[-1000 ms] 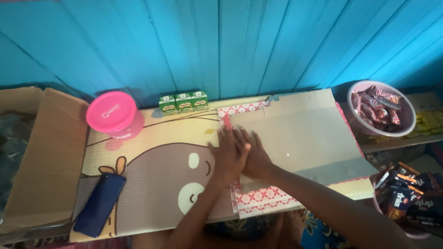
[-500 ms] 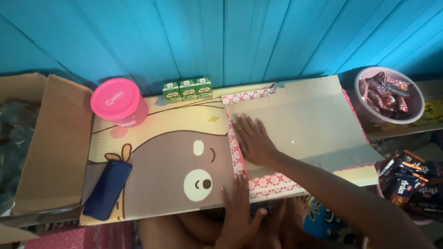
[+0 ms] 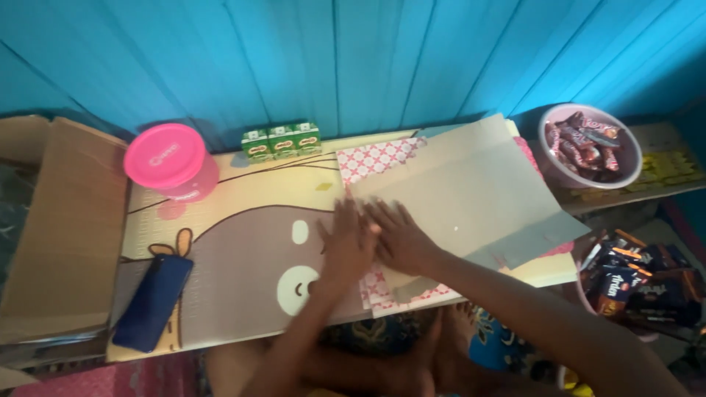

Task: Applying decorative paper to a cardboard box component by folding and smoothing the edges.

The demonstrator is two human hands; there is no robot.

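Pink lid (image 3: 163,155) — grey card (image 3: 471,195) over pink-patterned paper (image 3: 371,159) — blue wall (image 3: 331,59).

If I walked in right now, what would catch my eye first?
Probably the two hands at the centre: the left hand and right hand lie flat, side by side, on the edge of a grey cardboard sheet over pink patterned paper. Next, the bright pink round tub at the back left, against the blue plank wall.
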